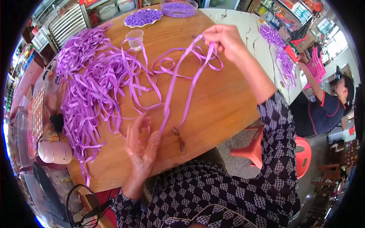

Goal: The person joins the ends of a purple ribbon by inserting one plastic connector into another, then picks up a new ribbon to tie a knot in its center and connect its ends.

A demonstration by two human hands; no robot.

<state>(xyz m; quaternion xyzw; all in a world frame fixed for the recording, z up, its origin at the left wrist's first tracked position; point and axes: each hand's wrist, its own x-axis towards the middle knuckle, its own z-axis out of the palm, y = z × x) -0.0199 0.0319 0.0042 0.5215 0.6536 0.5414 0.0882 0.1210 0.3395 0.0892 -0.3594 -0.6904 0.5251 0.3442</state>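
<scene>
My right hand [226, 40] is raised over the far right part of the wooden table [224, 102], its fingertips pinched on a purple ribbon [193, 86]. Two lengths of that ribbon hang down toward me. My left hand [142, 142] is above the near edge, palm up with fingers apart. One hanging length ends close to its thumb; I cannot tell whether they touch. To the left lies a big heap of purple ribbons [89, 95]. Loose ribbon loops [167, 62] spread from the heap across the middle, some passing near a clear plastic cup [135, 36].
A scalloped white plate [131, 26] of small purple pieces and a clear bowl [195, 10] of more stand at the far edge. Right are a marbled white table [251, 38] with ribbons, a red stool [249, 150] and another person [319, 106]. A pink appliance [55, 152] sits left.
</scene>
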